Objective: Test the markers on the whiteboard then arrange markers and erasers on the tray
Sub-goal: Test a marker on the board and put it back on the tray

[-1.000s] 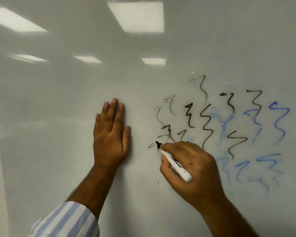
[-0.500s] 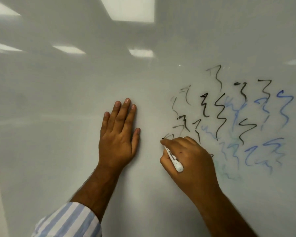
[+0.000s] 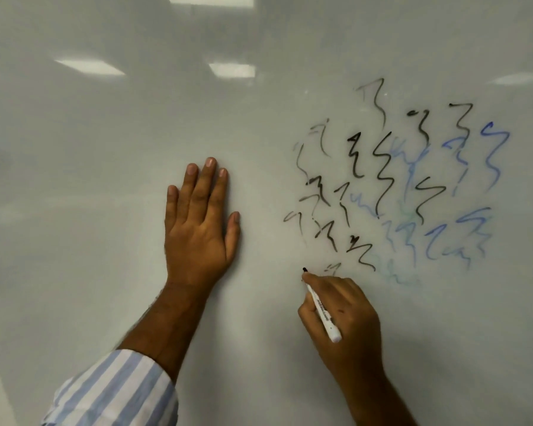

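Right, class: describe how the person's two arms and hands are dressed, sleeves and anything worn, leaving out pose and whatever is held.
The left hand is bare, with no ring or watch in view. The left arm has a sleeve with broad light blue and white stripes, pushed up so most of the forearm is uncovered. The right hand is bare too, and no sleeve, watch or band shows on the right forearm down to the picture's edge.

Print runs along the marker (image 3: 323, 312) barrel, too blurred to read.

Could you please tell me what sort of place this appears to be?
Probably an office or classroom: a glossy white whiteboard covered in black and blue squiggles mirrors rectangular ceiling light panels.
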